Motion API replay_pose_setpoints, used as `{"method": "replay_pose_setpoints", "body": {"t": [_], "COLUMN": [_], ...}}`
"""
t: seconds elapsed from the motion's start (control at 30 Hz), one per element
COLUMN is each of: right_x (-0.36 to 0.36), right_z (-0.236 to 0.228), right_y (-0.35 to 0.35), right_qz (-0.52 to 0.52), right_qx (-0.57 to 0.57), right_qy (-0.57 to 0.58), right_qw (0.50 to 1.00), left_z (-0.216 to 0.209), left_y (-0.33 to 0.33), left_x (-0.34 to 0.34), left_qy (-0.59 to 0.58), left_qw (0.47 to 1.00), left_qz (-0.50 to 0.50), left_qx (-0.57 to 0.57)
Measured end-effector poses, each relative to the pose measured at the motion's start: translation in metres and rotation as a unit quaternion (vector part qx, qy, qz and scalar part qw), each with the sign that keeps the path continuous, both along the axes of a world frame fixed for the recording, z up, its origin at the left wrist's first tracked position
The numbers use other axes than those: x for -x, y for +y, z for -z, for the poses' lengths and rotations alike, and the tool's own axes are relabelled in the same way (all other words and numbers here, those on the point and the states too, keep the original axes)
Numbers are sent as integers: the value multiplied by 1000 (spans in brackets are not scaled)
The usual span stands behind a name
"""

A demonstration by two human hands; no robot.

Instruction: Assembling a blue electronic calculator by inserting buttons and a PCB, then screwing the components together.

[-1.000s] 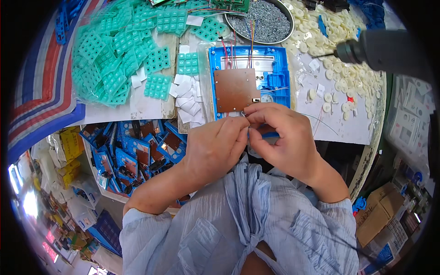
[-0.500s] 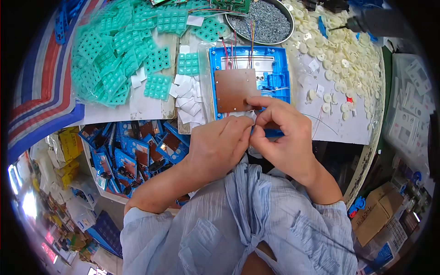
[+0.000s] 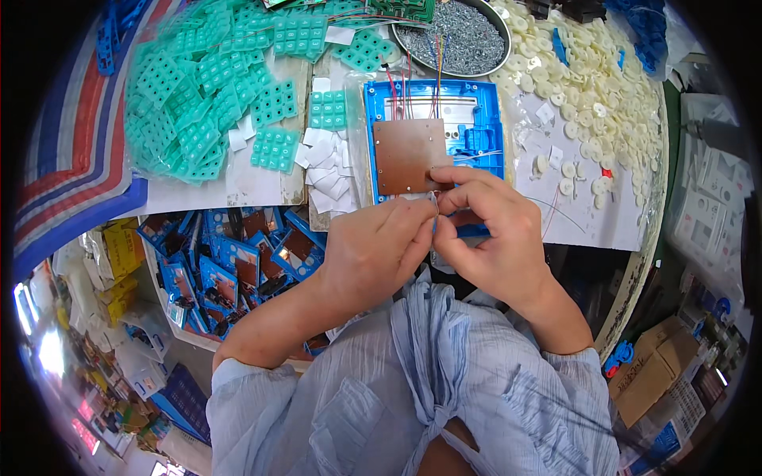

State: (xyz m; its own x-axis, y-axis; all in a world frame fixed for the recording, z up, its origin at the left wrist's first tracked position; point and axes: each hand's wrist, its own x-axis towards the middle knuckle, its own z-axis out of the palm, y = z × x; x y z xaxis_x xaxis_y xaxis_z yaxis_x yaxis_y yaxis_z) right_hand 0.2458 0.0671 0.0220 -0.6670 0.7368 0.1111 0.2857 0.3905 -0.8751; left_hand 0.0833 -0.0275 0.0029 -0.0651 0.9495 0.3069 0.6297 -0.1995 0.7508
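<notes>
A blue plastic housing [image 3: 494, 103] lies face down before me, with a brown circuit board [image 3: 409, 155] over its lower left part. Red, orange and dark wires [image 3: 438, 71] rise past the board's far edge. At the board's near edge, my left hand [image 3: 369, 246] is closed in a pinch on what looks like a thin pale wire. Close against it, my right hand [image 3: 496, 238] pinches near the same wire, thumb and a curled finger together. Its index fingertip touches the board's lower right corner. The fingertips partly hide what they hold.
Green rubber keypads [image 3: 198, 95] are heaped at left, with white paper pieces [image 3: 325, 170] beside the housing. A round pan of screws [image 3: 452, 40] stands behind. Cream plastic discs [image 3: 587, 103] spread at right. Below left, a bin holds blue housings with boards [image 3: 230, 270].
The dark hanging tool at the upper right has swung away to the right. Both hands stay at the board's near edge, their fingers shifting only slightly.
</notes>
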Motion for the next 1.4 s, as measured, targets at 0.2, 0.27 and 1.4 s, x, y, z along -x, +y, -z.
{"method": "replay_pose_setpoints", "body": {"t": [0.2, 0.27, 1.4], "right_x": [-2, -4, -9], "right_z": [6, 14, -8], "right_y": [0, -1, 12], "right_qz": [-10, -30, -89], "right_qx": [33, -41, 73], "right_qy": [24, 41, -62], "right_qw": [999, 998, 991], "left_z": [-9, -11, -28], "left_y": [1, 4, 5], "left_x": [0, 4, 18], "left_qy": [-70, -113, -167], "left_qw": [994, 982, 954], "left_qz": [-35, -34, 21], "left_qx": [78, 145, 248]}}
